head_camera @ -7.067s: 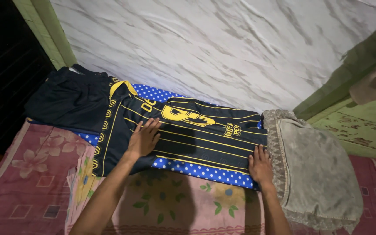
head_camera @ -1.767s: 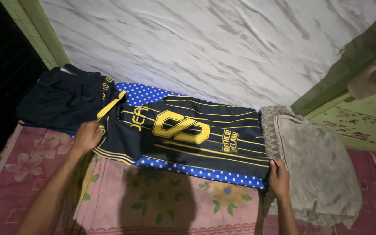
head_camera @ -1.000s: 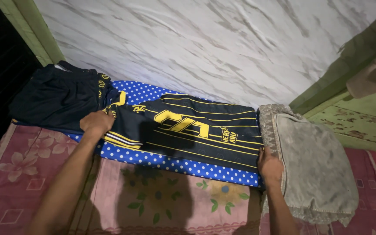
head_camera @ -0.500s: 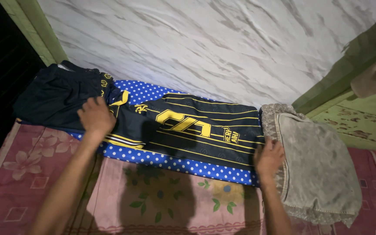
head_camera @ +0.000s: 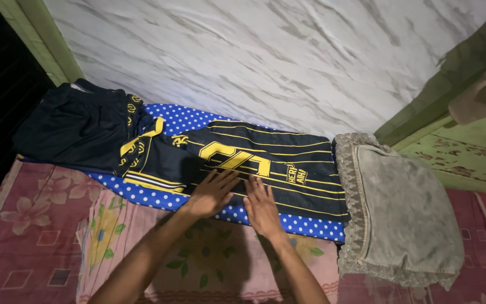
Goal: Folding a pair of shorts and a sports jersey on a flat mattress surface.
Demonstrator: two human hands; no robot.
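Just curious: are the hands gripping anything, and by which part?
Nothing is gripped: left hand and right hand lie flat, open, on the black-and-yellow jersey.

You are pressing your left hand (head_camera: 212,192) and your right hand (head_camera: 261,207) flat, side by side, on the near edge of a black jersey with yellow stripes (head_camera: 243,166), which is lying folded lengthwise over a blue polka-dot cloth (head_camera: 187,119). A dark garment (head_camera: 77,126) is lying at its left end and a folded grey lace-edged cloth (head_camera: 403,214) at its right, all on a pink floral sheet (head_camera: 35,231) beside a marbled wall (head_camera: 265,62).
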